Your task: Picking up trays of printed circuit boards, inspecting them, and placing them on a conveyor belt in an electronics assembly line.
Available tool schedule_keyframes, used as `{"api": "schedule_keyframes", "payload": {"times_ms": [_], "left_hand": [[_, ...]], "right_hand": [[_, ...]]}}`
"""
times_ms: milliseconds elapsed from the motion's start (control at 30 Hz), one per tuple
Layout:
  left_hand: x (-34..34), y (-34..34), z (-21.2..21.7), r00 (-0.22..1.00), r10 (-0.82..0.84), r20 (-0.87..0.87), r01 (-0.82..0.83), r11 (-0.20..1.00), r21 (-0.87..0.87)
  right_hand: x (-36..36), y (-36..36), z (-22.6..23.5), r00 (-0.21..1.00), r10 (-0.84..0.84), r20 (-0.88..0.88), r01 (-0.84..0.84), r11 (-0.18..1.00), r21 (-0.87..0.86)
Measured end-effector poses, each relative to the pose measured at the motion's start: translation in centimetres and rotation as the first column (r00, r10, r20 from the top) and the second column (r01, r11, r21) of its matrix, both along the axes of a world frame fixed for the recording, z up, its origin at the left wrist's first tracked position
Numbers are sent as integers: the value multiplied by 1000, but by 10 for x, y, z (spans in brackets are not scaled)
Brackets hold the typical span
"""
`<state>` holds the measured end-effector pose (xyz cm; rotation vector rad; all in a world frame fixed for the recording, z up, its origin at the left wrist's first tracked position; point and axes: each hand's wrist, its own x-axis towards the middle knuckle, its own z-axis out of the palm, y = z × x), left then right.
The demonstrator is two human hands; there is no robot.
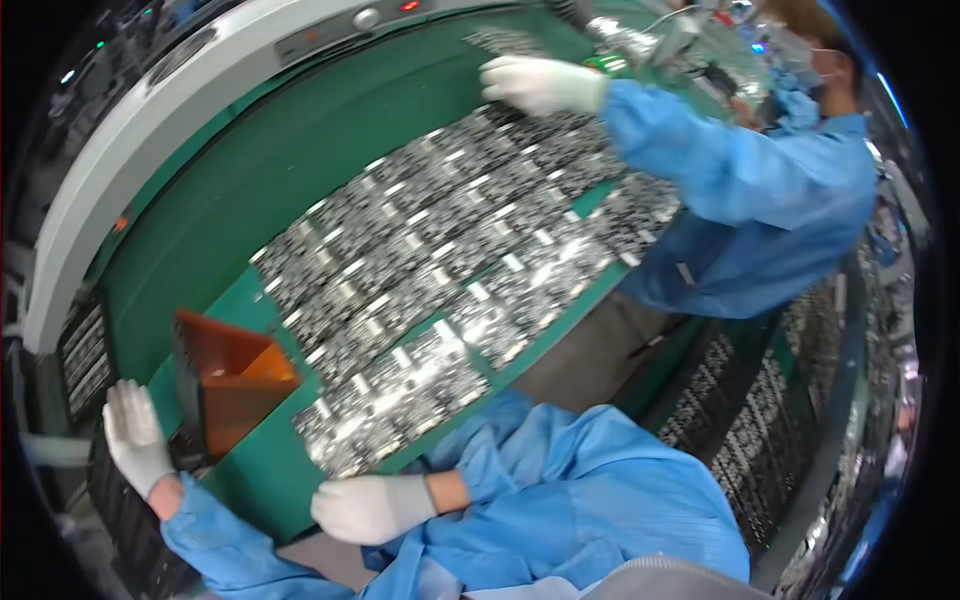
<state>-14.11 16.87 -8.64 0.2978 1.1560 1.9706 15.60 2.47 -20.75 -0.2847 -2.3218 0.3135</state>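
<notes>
One head-worn fisheye view looks steeply down, from close above, at the green table point(270, 160). The table's near edge runs across the lower frame, and its straight edges bend toward the rim.

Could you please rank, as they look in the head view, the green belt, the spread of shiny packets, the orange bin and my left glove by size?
1. green belt
2. spread of shiny packets
3. orange bin
4. left glove, though it sits nearer the camera, so its true size against the bin is unsure.
</notes>
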Motion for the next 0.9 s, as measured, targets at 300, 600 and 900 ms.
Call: {"api": "schedule_keyframes", "payload": {"times_ms": [300,600,900], "left_hand": [[-47,45,-86,828,139,-543,-54,984,169],[-59,30,-72,754,90,-651,-67,996,61],[-65,39,-93,799,21,-601,-18,1000,11]], "right_hand": [[2,0,-1,997,50,67,-57,993,100],[17,5,6,984,162,76,-162,987,-15],[10,-1,2,960,280,-18,-274,949,155]]}}
